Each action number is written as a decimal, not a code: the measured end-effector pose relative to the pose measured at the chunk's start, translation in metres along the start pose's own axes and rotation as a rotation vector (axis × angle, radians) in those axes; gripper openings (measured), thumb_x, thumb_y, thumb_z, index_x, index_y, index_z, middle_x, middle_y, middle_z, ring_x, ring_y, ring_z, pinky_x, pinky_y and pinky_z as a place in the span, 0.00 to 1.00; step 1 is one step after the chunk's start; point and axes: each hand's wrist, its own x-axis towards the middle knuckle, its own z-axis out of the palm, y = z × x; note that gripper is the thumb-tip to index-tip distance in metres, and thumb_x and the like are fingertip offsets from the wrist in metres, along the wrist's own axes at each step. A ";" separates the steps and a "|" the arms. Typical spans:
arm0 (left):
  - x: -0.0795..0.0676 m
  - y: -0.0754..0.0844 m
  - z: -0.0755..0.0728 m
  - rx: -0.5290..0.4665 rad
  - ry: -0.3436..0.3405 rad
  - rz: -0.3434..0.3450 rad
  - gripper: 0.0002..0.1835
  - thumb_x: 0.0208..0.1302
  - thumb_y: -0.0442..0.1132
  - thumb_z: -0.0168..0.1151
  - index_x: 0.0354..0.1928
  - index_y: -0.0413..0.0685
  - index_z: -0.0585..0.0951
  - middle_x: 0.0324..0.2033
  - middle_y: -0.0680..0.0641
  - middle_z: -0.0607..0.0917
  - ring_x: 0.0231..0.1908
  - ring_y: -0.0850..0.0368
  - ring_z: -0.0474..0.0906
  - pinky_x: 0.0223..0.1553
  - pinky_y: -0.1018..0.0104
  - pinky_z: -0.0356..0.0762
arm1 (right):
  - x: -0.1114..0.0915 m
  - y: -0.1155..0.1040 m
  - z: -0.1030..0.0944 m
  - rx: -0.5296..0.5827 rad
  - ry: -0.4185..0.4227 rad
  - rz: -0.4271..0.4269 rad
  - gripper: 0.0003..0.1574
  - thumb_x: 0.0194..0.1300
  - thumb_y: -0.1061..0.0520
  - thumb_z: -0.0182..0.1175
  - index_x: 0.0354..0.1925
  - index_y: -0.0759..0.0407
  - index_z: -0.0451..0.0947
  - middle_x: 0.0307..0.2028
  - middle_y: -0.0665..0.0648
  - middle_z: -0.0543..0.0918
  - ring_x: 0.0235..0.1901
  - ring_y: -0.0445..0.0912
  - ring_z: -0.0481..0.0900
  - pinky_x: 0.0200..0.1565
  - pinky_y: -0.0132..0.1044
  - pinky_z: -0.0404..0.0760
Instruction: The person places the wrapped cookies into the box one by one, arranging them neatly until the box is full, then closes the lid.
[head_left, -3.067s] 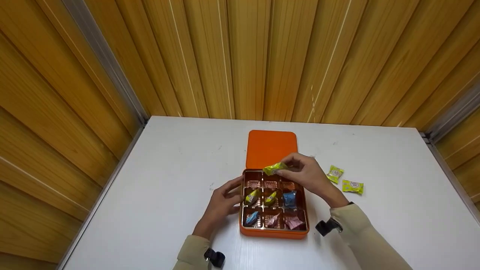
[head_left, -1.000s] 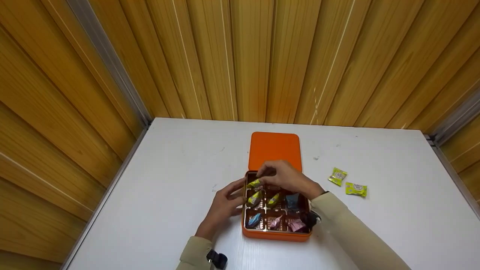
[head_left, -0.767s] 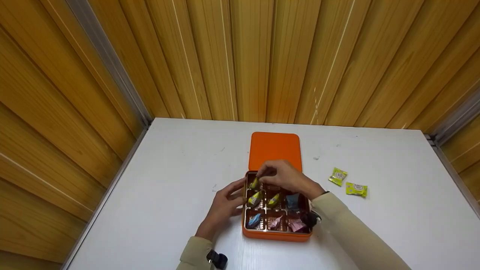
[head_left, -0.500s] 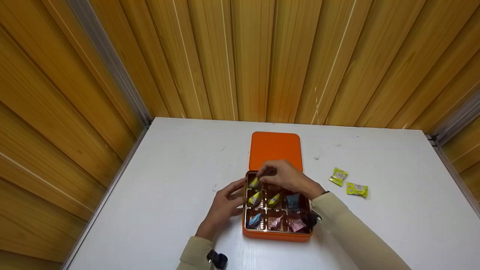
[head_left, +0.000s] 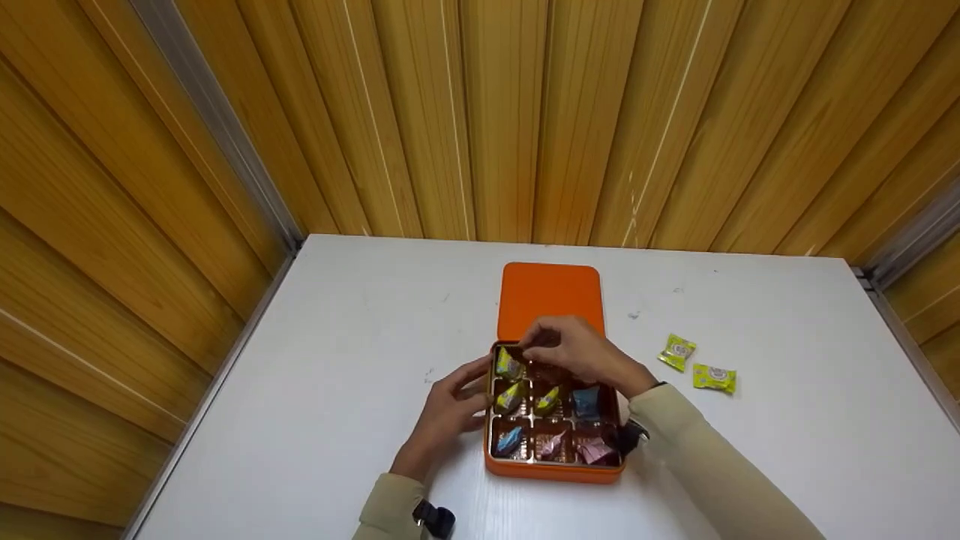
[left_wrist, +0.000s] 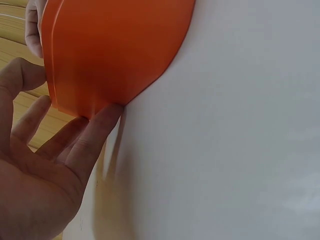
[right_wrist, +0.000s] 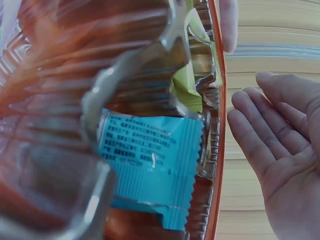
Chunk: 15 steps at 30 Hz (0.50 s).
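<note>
An orange tin (head_left: 551,472) with a brown divided tray (head_left: 517,457) lies open on the white table. My left hand (head_left: 447,405) touches its left side; the left wrist view shows those fingers (left_wrist: 95,135) extended against the orange wall. My right hand (head_left: 574,351) hovers over the back of the tray, its fingers (right_wrist: 255,130) holding nothing in the right wrist view. A yellow-green wrapped candy (head_left: 508,365) sits in the back left compartment, just left of the right fingertips. Two more yellow-green candies (head_left: 548,400) and a blue candy (right_wrist: 150,155) fill the middle row.
Another blue candy (head_left: 508,440) and two pink candies (head_left: 553,445) occupy the front row. The orange lid (head_left: 550,300) lies behind the tin. Right of it, two yellow-green candies (head_left: 677,352) rest on the table (head_left: 360,315). Wood-patterned walls (head_left: 495,120) enclose the table.
My right hand carried a yellow-green candy to the back left compartment, let it go there, and has drawn slightly up and right. The left hand keeps its place at the tin.
</note>
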 end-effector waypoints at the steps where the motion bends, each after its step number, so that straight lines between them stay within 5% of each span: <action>1: 0.000 0.000 0.000 0.003 0.002 0.002 0.33 0.70 0.34 0.67 0.76 0.55 0.76 0.72 0.42 0.76 0.62 0.44 0.81 0.46 0.51 0.88 | -0.001 0.000 -0.001 -0.004 0.005 0.000 0.11 0.72 0.57 0.71 0.49 0.61 0.88 0.43 0.49 0.89 0.45 0.46 0.87 0.52 0.42 0.85; 15: 0.000 0.000 0.000 0.008 0.014 0.009 0.34 0.69 0.33 0.67 0.76 0.53 0.76 0.72 0.40 0.75 0.65 0.40 0.78 0.47 0.47 0.88 | -0.024 -0.003 -0.017 0.022 0.082 -0.020 0.14 0.72 0.53 0.71 0.52 0.58 0.87 0.46 0.53 0.89 0.47 0.50 0.88 0.53 0.51 0.85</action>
